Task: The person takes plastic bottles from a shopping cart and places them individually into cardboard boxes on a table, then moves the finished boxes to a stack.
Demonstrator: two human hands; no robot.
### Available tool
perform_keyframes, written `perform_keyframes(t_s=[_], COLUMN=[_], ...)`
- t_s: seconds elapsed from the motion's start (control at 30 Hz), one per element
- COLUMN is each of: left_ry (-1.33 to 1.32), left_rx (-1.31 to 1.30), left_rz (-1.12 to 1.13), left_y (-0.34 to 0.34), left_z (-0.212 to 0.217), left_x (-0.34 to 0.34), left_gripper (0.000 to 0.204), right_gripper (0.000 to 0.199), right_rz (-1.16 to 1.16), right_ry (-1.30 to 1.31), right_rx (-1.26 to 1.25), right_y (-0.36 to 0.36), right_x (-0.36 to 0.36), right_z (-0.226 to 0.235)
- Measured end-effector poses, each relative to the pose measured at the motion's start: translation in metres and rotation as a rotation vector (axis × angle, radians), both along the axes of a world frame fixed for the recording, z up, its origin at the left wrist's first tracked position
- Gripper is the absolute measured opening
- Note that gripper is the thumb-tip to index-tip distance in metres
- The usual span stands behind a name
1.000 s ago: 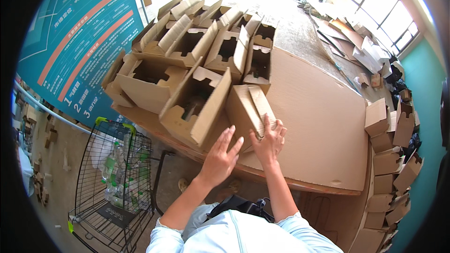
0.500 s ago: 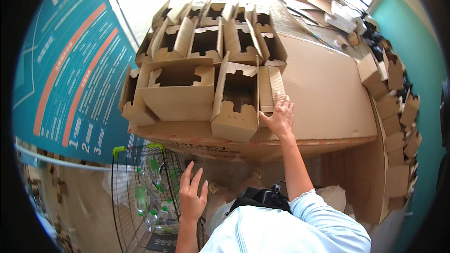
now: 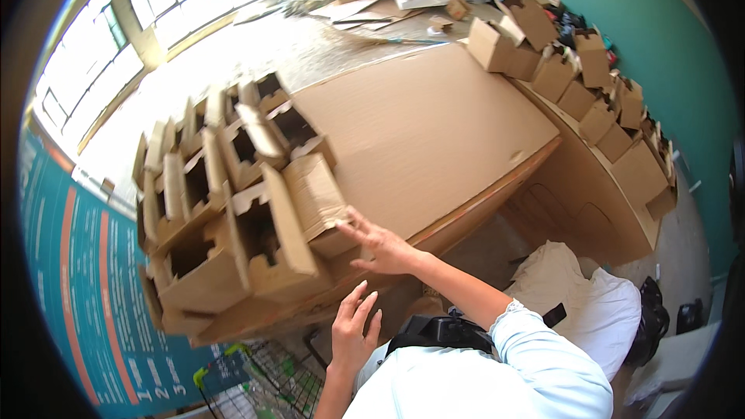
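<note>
A closed brown cardboard box (image 3: 314,192) lies at the right end of the near row of small boxes. My right hand (image 3: 382,247) is open at its near right corner, fingertips at or just off the edge; I cannot tell whether they touch. Next to it stands an open cardboard box (image 3: 264,244) with its flaps up and a dark inside. More open boxes (image 3: 198,178) stand packed together behind and to the left. My left hand (image 3: 355,334) is held low before my body, open with its fingers apart and nothing in it.
The boxes stand on a big flat-topped carton (image 3: 434,120). A wire cart (image 3: 272,384) with green-capped bottles is at the lower left, beside a teal printed banner (image 3: 85,279). Stacked boxes (image 3: 597,120) line the right; a white sack (image 3: 597,310) lies below.
The view has turned to the right, so the boxes now appear further left. My right hand has moved from the top of the closed box to its near right corner.
</note>
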State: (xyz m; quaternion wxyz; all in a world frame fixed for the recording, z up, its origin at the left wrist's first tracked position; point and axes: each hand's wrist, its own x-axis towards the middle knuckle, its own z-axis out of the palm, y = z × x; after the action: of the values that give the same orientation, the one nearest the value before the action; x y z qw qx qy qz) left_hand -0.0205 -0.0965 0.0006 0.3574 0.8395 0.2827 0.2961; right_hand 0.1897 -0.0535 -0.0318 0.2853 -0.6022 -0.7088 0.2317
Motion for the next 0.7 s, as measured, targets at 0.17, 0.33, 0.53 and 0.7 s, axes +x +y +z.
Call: perform_keyframes(t_s=[0.17,0.33,0.53,0.7], left_ry=[-0.002,0.248,0.490,0.550], left_rx=[-0.019,0.113,0.300,0.336], left_rz=[-0.039,0.079,0.196,0.226], left_y=[0.014,0.043,0.048,0.048], left_z=[-0.023,-0.091,-0.146,-0.155], left_x=[0.125,0.230,0.259,0.264], left_gripper=[0.037,0.051,0.052,0.054], right_gripper=[0.077,0.060,0.055,0.058], right_rz=[0.117,-0.227,-0.836,-0.897], right_ry=[-0.005,-0.604,-1.145,-1.100], right_rx=[0.061,0.263,0.077,0.040], right_y=[-0.008,0.024,0.084,0.136], right_x=[0.155,0.429,0.648,0.705], right_z=[0.002,0.036,0.129,0.147])
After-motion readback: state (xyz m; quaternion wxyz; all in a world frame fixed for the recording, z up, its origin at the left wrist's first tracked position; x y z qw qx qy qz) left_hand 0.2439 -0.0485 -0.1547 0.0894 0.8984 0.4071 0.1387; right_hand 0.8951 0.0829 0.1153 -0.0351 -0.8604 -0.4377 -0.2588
